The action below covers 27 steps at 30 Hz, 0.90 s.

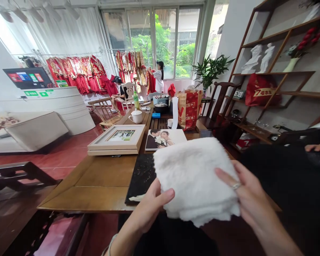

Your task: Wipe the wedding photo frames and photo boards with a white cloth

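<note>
A folded white fluffy towel [196,174] is held up between my two hands, above the near edge of the wooden table [101,177]. My left hand [154,202] grips its lower left side, thumb on top and fingers hidden beneath. On the right side, my right hand [245,188], with a ring on one finger, presses its thumb on the towel from above. Partly covered by the towel is a black slab [141,174] with small crumbs on it and a pale scrap at its near corner. Behind the towel lies a wedding photo print [162,139].
Picture frames [117,140] are stacked at the left. Farther back stand a white lidded teacup [136,116], a blue box [156,115] and a red-patterned paper bag [188,110]. Another person's hand [318,147] shows at far right. A person [158,76] stands by the garment racks.
</note>
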### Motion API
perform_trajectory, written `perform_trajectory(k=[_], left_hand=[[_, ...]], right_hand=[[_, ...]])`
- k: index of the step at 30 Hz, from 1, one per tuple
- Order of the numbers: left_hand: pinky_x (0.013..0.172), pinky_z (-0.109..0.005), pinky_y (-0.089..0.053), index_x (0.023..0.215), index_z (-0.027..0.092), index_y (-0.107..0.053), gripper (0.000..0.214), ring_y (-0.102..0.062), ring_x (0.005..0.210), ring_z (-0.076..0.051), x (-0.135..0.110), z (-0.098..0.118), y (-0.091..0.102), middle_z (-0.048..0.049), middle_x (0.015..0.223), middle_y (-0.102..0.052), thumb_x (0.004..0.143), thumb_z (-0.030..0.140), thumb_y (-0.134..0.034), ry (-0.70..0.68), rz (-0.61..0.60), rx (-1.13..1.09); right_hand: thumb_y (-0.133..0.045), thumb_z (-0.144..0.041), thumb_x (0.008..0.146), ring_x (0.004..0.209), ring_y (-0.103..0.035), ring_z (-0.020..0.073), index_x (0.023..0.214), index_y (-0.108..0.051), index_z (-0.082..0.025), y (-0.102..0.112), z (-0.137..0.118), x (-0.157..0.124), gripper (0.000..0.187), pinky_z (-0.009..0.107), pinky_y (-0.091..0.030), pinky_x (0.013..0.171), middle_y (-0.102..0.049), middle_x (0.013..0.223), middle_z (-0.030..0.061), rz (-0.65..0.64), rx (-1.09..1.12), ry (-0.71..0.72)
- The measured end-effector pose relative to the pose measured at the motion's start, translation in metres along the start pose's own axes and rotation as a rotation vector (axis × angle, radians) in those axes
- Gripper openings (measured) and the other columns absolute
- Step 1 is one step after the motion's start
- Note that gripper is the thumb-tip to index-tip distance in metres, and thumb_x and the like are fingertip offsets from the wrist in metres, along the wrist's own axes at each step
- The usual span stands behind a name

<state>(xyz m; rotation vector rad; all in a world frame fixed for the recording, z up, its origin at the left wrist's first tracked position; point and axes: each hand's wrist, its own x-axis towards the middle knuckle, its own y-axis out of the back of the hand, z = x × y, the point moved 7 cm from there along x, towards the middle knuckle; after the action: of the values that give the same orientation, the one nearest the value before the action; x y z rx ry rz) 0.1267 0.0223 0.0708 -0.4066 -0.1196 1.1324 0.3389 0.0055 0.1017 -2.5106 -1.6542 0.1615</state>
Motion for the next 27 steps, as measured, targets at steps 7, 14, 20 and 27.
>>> perform_trajectory(k=[7,14,20,27], left_hand=[[0.07,-0.031,-0.054,0.116,0.012,-0.055,0.064,-0.065,0.091,-0.03,0.004,0.01,0.051,-0.0129,0.104,-0.067,0.062,0.036,-0.08,0.0,0.376,0.072],[0.061,-0.029,-0.056,0.107,0.011,-0.06,0.046,-0.068,0.074,-0.025,0.005,0.027,0.114,-0.0079,0.087,-0.07,0.066,0.025,-0.074,-0.094,0.624,0.031],[0.072,-0.029,-0.057,0.114,0.014,-0.055,0.049,-0.068,0.084,-0.024,0.014,0.009,0.125,-0.0083,0.097,-0.068,0.069,0.022,-0.073,-0.109,0.587,-0.025],[0.077,-0.032,-0.056,0.12,0.016,-0.051,0.052,-0.068,0.084,-0.023,0.013,0.004,0.126,-0.0085,0.103,-0.067,0.072,0.02,-0.07,-0.09,0.591,-0.046]], right_hand=[[-0.053,-0.048,0.083,0.092,-0.06,0.021,0.095,-0.056,-0.022,-0.01,0.035,0.026,0.029,0.031,-0.053,0.074,-0.062,0.102,0.0064,-0.181,-0.157,0.135],[-0.058,-0.048,0.078,0.116,-0.049,0.0292,0.109,-0.052,-0.027,0.029,0.063,0.063,0.038,0.038,-0.057,0.08,-0.051,0.119,0.0103,-0.026,-0.542,0.325],[-0.06,-0.047,0.078,0.123,-0.043,0.0297,0.121,-0.047,-0.029,0.012,0.071,0.072,0.049,0.039,-0.057,0.081,-0.037,0.138,0.0105,-0.144,-0.556,0.372],[-0.065,-0.04,0.075,0.136,-0.031,0.0286,0.124,-0.05,-0.029,-0.005,0.08,0.088,0.052,0.042,-0.044,0.099,-0.022,0.152,0.0068,-0.299,-0.518,0.428]])
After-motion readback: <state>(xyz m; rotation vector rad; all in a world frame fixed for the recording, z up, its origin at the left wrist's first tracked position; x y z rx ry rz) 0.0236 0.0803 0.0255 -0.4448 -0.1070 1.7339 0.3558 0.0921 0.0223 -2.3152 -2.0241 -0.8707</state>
